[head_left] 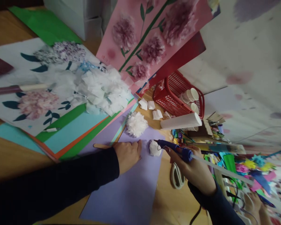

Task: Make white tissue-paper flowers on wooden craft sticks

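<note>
My right hand [194, 165] grips a blue glue gun [175, 148] with a long pale glue stick out of its back. Its nozzle is at a small white paper ball [155, 148] on the purple sheet [131, 190]. My left hand [127, 156] rests on that sheet, fingers bent and closed; whether anything is under them is hidden. Just above my left hand lies a fluffy white paper flower [137, 124]. A wooden stick [101, 146] lies beside my left wrist.
White scissors [177, 176] lie below the glue gun. Beyond are a white paper roll [181, 121], a red basket [170, 93] with cups, and crumpled white paper [105, 90]. Flower pictures [152, 34] stand at the back. Another person's hand [253, 203] shows at lower right.
</note>
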The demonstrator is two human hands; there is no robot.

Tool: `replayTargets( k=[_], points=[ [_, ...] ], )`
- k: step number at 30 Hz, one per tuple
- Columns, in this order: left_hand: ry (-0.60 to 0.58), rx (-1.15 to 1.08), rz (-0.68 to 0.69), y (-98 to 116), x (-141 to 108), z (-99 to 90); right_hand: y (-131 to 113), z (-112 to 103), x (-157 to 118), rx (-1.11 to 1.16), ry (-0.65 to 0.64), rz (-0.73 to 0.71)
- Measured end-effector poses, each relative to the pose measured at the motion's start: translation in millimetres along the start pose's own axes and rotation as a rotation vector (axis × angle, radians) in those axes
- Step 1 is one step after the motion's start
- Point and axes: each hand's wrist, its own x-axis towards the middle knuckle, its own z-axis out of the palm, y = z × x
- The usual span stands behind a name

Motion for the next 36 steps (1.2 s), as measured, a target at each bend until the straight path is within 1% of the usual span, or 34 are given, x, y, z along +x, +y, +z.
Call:
replayTargets(
  k=[2, 5, 9, 12, 13, 16, 18, 21, 22, 24, 26, 28, 29, 31, 34, 36],
  points=[
    [-0.002, -0.011, 0.001, 0, 0, -1.5, 0, -2, 0, 0.007, -0.024, 0.013],
    [-0.005, -0.023, -0.004, 0, -1, -2.7, -1, -6, 1, 0.126, -0.066, 0.054],
    [0.002, -0.004, -0.002, 0, -2, -2.8, -2, -10, 4, 0.143, -0.047, 0.073],
    [0.016, 0.004, -0.012, 0, -2, -3.2, 1, -10, 6, 0.191, -0.122, 0.129],
    [0.014, 0.01, -0.019, 0, -3, -3.5, 3, -10, 6, 0.216, -0.123, 0.157],
    [0.009, 0.031, -0.014, -1, -3, -4.9, 12, -7, 3, 0.233, -0.032, 0.226],
    [0.014, 0.038, 0.001, -2, -4, -5.6, 19, -4, -1, 0.258, -0.032, 0.265],
    [0.031, 0.047, 0.002, -3, -4, -6.2, 26, 1, -8, 0.459, -0.127, 0.277],
    [0.037, 0.052, 0.001, -3, -5, -6.6, 27, 3, -10, 0.538, -0.123, 0.27],
    [0.041, 0.071, 0.0, -3, -5, -7.7, 28, 7, -16, 0.654, -0.032, 0.272],
    [0.035, 0.098, 0.01, -3, -6, -9.3, 33, 12, -27, 0.714, 0.126, 0.316],
    [0.031, 0.123, 0.018, -2, -7, -10.3, 44, 20, -45, 0.757, 0.29, 0.388],
    [0.034, 0.134, 0.019, -1, -7, -10.3, 53, 26, -56, 0.775, 0.383, 0.434],
    [0.046, 0.155, 0.013, -1, -8, -9.5, 76, 41, -81, 0.769, 0.49, 0.543],
    [0.049, 0.182, 0.011, -2, -8, -9.2, 116, 67, -116, 0.659, 0.619, 0.785],
    [0.023, 0.185, 0.013, -1, -8, -12.6, 138, 81, -132, 0.599, 0.655, 0.894]
  ],
)
